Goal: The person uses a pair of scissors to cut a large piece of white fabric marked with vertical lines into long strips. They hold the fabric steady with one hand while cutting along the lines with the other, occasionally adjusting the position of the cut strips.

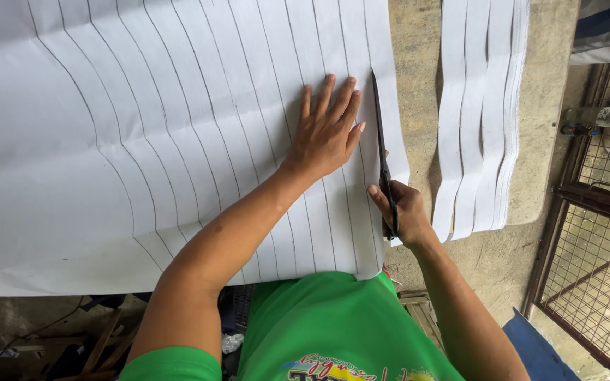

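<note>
Pointing away from body, scissors (383, 152) in right hand (405, 212) closed grip; left hand (326, 130) flat, fingers spread, on lined sheet (142, 141).

Bare worktop (418, 85) lay open between the ruled sheet's (142, 141) right edge and the stack of cut strips (478, 113). My left hand (326, 130) blocked the sheet beside the scissors (383, 152). Wire cage (594, 233) bounded the worktop's right edge.

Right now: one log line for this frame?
left hand: flat on lined white sheet | right hand: scissors cutting sheet | cut strips: right
</note>
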